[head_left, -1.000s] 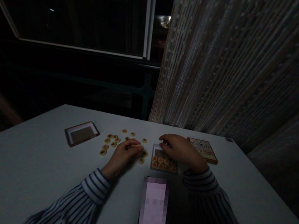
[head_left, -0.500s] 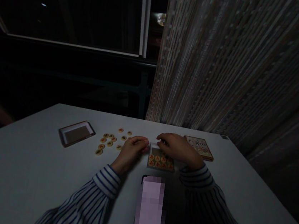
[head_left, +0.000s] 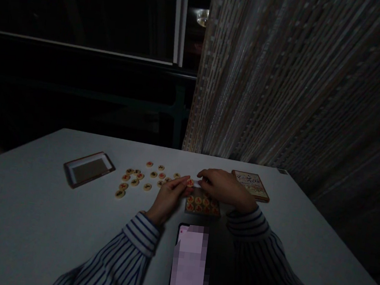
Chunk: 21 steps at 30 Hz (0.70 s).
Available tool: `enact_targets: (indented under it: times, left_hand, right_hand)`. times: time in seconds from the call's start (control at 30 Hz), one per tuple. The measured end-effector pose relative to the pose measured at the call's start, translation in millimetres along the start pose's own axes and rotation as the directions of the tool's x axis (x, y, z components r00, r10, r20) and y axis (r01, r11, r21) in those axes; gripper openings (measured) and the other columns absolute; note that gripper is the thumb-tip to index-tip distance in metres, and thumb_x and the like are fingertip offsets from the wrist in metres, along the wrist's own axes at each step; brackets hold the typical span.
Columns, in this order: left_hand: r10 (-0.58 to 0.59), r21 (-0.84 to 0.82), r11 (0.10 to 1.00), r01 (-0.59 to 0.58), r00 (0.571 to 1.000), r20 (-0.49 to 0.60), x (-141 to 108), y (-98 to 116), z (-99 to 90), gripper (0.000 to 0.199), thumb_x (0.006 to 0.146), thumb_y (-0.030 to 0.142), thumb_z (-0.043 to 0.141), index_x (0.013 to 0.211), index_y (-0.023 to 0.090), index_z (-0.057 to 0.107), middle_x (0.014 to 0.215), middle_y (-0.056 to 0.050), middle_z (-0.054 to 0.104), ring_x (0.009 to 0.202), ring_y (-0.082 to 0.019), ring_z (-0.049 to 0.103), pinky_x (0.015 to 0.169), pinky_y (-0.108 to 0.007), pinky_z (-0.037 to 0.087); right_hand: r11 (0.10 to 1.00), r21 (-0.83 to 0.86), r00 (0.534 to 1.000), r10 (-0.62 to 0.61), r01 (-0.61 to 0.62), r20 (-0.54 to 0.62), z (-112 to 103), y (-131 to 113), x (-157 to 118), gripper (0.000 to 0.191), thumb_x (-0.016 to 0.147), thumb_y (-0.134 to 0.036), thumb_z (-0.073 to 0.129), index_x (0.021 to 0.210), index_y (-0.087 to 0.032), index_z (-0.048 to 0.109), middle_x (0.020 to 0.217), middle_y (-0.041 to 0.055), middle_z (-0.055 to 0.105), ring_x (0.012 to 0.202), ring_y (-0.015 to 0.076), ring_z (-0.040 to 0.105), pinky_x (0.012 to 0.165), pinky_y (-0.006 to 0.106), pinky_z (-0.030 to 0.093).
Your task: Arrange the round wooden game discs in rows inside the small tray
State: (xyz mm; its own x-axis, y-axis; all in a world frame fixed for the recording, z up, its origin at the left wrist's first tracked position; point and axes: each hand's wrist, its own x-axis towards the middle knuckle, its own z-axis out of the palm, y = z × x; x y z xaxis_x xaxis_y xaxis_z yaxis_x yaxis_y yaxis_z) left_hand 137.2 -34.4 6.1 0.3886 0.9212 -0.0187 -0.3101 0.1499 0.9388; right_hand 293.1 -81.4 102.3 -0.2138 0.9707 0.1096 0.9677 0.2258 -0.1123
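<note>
My left hand (head_left: 170, 197) pinches a round Chinese chess piece (head_left: 190, 183) with a red character between thumb and fingertips. The piece is held above the far left corner of a small box (head_left: 202, 214). Rows of red-marked pieces (head_left: 198, 200) lie in the near part of that box. My right hand (head_left: 224, 187) arches over the box's far right side, its fingers bent and apart, with nothing visible between them. It hides part of the box. Left of my hands, several loose pieces (head_left: 134, 182), some dark-marked and some red-marked, lie scattered on the table.
An open tray-like box part (head_left: 69, 177) rests on the white table (head_left: 30, 216) at the left. A printed lid or booklet (head_left: 252, 186) lies beyond my right hand. A phone (head_left: 189, 266) with a blurred screen is in front of me. A curtain (head_left: 252, 76) hangs behind the table.
My left hand has moved slightly right and now shows a red-marked piece at its fingertips. My right hand stays over the box. The view has shifted a little.
</note>
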Motion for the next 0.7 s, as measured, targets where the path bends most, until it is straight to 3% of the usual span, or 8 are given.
enact_targets:
  times: [0.7]
  left_hand:
    - [0.034,-0.031,0.999,-0.036,0.997,-0.068,1.5,-6.4,1.8,0.027,0.065,0.031,0.069,0.086,0.015,0.067,0.081,-0.004,0.068,0.073,-0.013,0.061,0.070,-0.024,0.047]
  right_hand:
    - [0.991,0.076,0.994,-0.109,0.107,0.027,16.4,-3.4,10.4,0.028,0.081,-0.026,0.046,0.106,-0.021,0.059,0.097,0.0049,0.065,0.087,0.0177,0.057,0.071,0.027,0.037]
